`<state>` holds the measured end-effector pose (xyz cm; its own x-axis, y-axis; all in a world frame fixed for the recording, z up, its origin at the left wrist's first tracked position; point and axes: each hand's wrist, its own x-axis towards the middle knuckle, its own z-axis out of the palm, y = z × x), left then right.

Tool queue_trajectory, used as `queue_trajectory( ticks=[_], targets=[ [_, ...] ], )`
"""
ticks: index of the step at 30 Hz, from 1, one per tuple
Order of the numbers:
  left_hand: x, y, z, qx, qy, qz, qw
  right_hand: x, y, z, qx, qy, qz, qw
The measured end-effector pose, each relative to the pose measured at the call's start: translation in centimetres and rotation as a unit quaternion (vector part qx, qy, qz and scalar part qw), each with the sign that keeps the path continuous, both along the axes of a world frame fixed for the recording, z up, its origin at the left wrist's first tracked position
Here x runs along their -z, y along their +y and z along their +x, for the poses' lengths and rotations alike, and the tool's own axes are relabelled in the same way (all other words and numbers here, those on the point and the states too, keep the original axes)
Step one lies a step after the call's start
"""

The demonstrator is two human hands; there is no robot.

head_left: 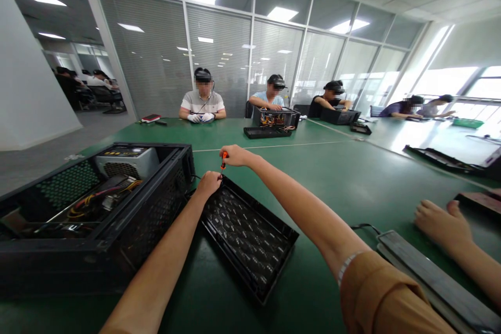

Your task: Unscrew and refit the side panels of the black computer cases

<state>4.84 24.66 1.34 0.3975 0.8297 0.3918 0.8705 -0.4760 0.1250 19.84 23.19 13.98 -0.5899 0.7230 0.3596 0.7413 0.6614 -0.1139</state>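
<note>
A black computer case front panel (250, 235) lies on the table with its patterned inner side up, at a slant in front of me. My left hand (209, 185) is closed on the panel's far left corner; its fingertips are partly hidden. Above that corner my right hand (234, 155) grips an orange and black screwdriver (224, 159) from the top. The screwdriver stands nearly upright, its tip pointing down at the corner beside my left fingers. Whether a screw sits under the tip is too small to tell.
An open computer case (97, 250) with a power supply (127, 163) and loose cables stands at left. A co-worker's hand (444, 227) rests at right near a long grey metal bar (434, 276). Across the green table (324, 177), several people sit, some with computer cases.
</note>
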Motion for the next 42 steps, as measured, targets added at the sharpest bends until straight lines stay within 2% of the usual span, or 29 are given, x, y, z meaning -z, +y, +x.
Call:
queue_trajectory(
  ticks=[3, 7, 9, 11, 13, 15, 21, 25, 28, 33, 35, 39, 42],
  targets=[
    [0.1, 0.0, 0.1, 0.004, 0.007, 0.006, 1.0, 0.2, -0.2, 0.0, 0.015, -0.005, 0.025, 1.0],
    [0.1, 0.0, 0.2, 0.007, 0.013, 0.011, 1.0, 1.2, -0.6, -0.5, -0.027, 0.021, 0.071, 0.997],
    [0.1, 0.1, 0.1, 0.007, 0.016, 0.012, 1.0, 1.5, -0.7, -0.8, -0.048, 0.046, 0.061, 0.996],
    [0.1, 0.1, 0.1, 0.008, 0.018, 0.013, 1.0, 1.5, -0.7, -0.9, -0.056, 0.061, 0.021, 0.996],
    [0.1, 0.2, 0.1, 0.009, 0.02, 0.013, 1.0, 1.2, -0.6, -0.8, -0.043, 0.064, -0.019, 0.997],
    [0.1, 0.2, 0.1, 0.008, 0.021, 0.014, 1.0, 1.0, -0.6, -0.6, -0.021, 0.057, -0.026, 0.998],
    [0.1, 0.4, 0.0, 0.01, 0.021, 0.006, 1.0, 1.4, -0.8, -0.6, 0.005, 0.047, 0.047, 0.998],
    [0.0, 0.2, -0.1, 0.008, 0.02, 0.001, 1.0, 2.1, -0.9, -0.9, 0.021, 0.087, 0.064, 0.994],
    [-0.2, 0.0, 0.0, 0.009, 0.02, -0.003, 1.0, 2.1, -0.9, -1.3, -0.006, 0.125, 0.024, 0.992],
    [-0.5, -0.2, 0.0, 0.006, 0.016, -0.012, 1.0, 1.1, -0.5, -1.6, 0.039, 0.129, -0.154, 0.979],
    [-0.6, -0.3, 0.0, 0.005, 0.016, -0.015, 1.0, 0.7, -0.4, -1.5, 0.067, 0.107, -0.124, 0.984],
    [-0.7, -0.4, 0.1, 0.009, 0.02, -0.015, 1.0, 1.0, -0.4, -1.4, 0.154, 0.058, 0.033, 0.986],
    [-0.8, -0.5, 0.1, 0.009, 0.022, -0.012, 1.0, 1.6, -0.4, -1.6, 0.142, 0.079, 0.059, 0.985]
  ],
)
